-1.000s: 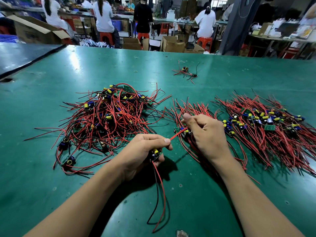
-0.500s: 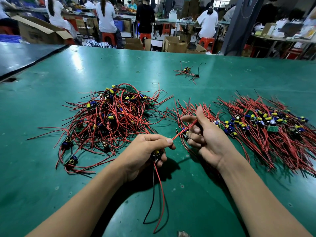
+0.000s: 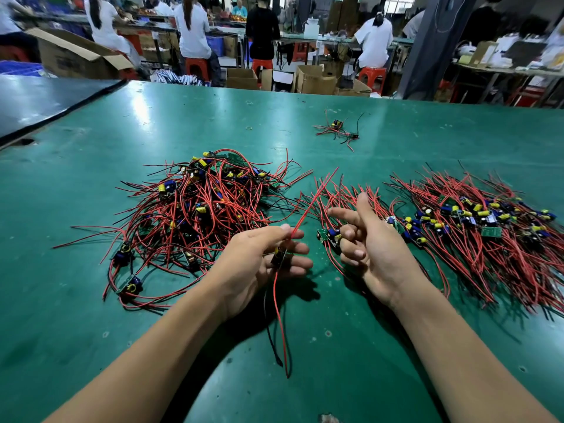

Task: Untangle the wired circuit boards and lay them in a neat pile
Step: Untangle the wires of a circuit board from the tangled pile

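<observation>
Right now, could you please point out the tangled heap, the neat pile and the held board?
tangled heap (image 3: 201,215): head view, red wires at its middle.
neat pile (image 3: 471,219): head view, the row of boards through its middle.
held board (image 3: 280,257): head view, its dark visible edge.

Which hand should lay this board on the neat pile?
Left, probably. The left hand grips the board, wires hanging free, and the neat pile starts just right of it. The right hand is empty beside the pile; using it needs a handover.
</observation>
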The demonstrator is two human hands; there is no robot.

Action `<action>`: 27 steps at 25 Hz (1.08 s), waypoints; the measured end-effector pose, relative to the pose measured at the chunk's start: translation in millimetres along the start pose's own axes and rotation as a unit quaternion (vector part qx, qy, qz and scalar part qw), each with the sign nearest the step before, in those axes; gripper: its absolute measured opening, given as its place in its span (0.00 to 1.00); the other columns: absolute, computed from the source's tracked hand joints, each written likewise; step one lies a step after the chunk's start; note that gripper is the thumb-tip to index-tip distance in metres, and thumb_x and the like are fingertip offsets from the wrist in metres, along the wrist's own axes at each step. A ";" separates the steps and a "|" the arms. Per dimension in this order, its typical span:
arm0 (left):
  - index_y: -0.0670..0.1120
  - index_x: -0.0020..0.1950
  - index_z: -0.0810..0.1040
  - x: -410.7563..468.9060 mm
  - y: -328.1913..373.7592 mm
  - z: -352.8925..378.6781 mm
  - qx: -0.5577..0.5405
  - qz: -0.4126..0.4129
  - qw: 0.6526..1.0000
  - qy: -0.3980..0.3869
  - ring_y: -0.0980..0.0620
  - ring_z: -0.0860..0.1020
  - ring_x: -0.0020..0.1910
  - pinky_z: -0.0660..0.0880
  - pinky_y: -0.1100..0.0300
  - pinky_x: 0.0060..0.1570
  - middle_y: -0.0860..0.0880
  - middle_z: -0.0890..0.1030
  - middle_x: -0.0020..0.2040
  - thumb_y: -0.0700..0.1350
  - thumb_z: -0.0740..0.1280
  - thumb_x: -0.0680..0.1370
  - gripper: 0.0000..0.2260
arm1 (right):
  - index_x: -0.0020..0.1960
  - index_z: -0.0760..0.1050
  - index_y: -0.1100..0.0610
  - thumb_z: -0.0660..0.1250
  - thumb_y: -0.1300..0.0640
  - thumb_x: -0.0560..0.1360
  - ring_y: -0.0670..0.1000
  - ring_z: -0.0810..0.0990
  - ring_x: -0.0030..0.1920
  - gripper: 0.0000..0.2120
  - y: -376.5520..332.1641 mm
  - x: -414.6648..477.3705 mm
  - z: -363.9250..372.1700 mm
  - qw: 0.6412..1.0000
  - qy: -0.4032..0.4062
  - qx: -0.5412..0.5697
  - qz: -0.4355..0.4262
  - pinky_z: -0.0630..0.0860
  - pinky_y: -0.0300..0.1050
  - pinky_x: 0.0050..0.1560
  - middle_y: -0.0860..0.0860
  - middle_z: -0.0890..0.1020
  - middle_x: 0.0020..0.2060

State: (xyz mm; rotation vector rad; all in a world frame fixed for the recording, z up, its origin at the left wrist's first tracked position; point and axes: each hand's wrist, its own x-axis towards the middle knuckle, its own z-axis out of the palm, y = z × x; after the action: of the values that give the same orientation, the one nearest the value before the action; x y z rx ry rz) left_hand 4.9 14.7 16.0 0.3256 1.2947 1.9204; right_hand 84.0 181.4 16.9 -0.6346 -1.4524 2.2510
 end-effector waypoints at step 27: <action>0.39 0.49 0.78 -0.5 4.8 -2.4 -0.076 0.060 0.995 0.010 0.44 0.84 0.39 0.82 0.55 0.40 0.40 0.83 0.44 0.36 0.64 0.77 0.04 | 0.50 0.84 0.54 0.69 0.56 0.74 0.47 0.76 0.31 0.07 0.0 -18.6 13.2 0.983 -0.135 0.068 -0.103 0.73 0.35 0.30 0.50 0.84 0.42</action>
State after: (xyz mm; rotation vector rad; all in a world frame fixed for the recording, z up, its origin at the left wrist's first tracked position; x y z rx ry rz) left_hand 1.6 11.9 19.1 0.3125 1.1559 2.1145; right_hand 91.9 161.5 24.7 -0.1315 -1.3957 2.3114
